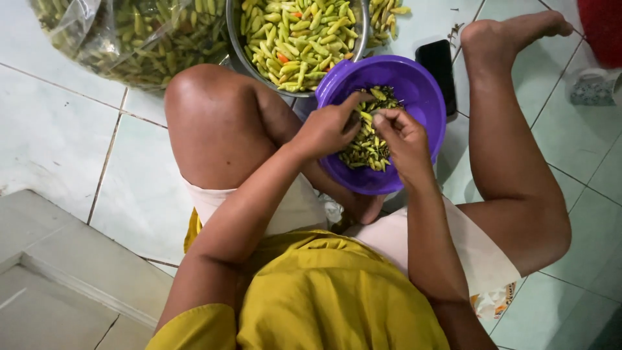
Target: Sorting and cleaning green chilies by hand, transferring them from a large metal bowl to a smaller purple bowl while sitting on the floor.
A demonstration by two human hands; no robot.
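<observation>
While both hands sit over the purple bowl (424, 97), left hand (327, 128) has fingers curled, thumb and forefinger tips pressed on a small green chili (367, 115) at the pile's top. Right hand (403, 135) fingers bunched just beside it, pinching the same spot; exact grip unclear. Steel bowl (360, 29) of chilies sits behind.

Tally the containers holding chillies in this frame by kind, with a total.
Purple plastic bowl, under both the left hand and right hand: 1
Metal bowl: 1
Clear plastic bag: 1
Total: 3
</observation>
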